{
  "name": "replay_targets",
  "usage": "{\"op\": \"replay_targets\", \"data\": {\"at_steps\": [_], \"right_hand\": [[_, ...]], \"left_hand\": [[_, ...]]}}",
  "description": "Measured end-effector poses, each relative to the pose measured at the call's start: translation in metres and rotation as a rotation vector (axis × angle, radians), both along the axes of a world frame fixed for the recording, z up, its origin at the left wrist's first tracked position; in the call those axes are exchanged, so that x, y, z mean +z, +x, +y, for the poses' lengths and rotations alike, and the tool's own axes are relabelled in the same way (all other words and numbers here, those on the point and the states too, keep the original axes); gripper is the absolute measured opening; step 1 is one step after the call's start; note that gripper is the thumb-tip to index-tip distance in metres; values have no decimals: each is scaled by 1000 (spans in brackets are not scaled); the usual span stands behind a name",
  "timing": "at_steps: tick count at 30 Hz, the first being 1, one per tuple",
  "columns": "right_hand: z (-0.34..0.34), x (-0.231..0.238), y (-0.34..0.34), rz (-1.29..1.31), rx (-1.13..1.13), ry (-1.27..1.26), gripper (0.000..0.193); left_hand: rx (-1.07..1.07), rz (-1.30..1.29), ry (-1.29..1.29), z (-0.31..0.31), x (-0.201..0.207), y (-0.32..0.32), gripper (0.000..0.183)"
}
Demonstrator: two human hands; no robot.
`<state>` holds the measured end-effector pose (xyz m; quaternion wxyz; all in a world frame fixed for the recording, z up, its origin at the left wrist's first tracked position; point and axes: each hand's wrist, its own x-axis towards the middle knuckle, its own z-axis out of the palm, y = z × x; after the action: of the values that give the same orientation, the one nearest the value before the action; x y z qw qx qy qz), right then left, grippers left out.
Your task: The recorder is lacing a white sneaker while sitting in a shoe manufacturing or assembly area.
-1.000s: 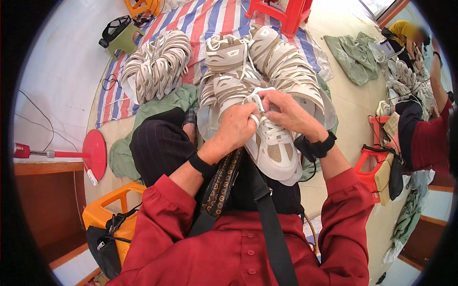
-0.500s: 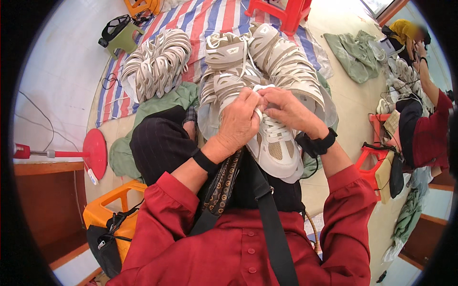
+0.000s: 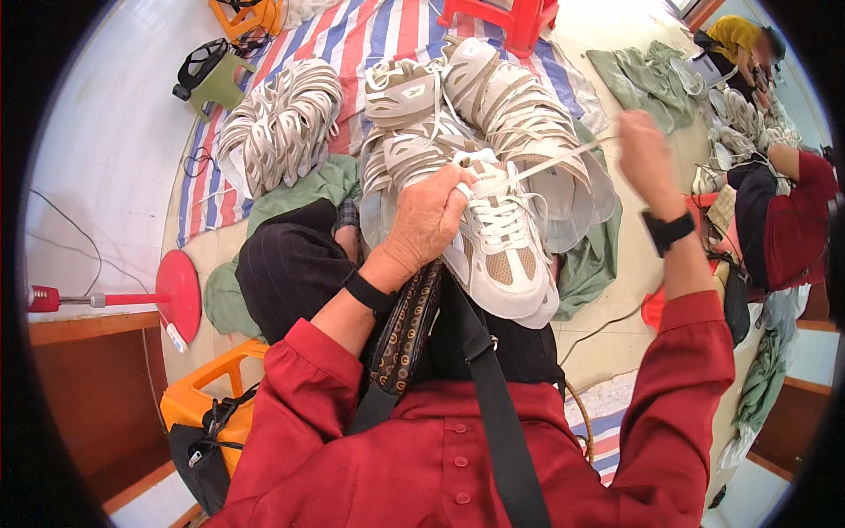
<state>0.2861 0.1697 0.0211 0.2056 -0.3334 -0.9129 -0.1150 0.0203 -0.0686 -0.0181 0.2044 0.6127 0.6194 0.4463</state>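
A white and beige sneaker rests before me, toe toward my body, laces threaded over its tongue. My left hand is closed on the sneaker's collar beside the tongue. Out to the right, my right hand, smeared by motion, pulls a white shoelace taut; the lace runs from the sneaker's upper eyelets to its fingers. Behind the sneaker, rows of similar shoe uppers are packed tightly together. Another bundle of shoe uppers lies to the left.
A striped sheet covers the floor at the back. A red stool stands there, a green stool at back left, an orange stool near left. Green cloth lies at back right. Another person sits at far right.
My right hand has moved from beside my left hand out to the right, drawing the lace straight. My left hand has shifted slightly left and down, uncovering the sneaker's tongue.
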Motion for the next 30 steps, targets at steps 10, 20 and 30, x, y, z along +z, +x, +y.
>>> {"op": "replay_targets", "data": {"at_steps": [10,20,30], "right_hand": [[56,-60,154,31,-538,-249,23],[-104,-2,-74,352,483,-721,11],[-101,-9,-88,121,547,-682,8]], "left_hand": [[-25,34,9,2,2,6,19],[-228,-139,-136,-2,12,-13,17],[-277,50,67,-3,19,-13,14]]}}
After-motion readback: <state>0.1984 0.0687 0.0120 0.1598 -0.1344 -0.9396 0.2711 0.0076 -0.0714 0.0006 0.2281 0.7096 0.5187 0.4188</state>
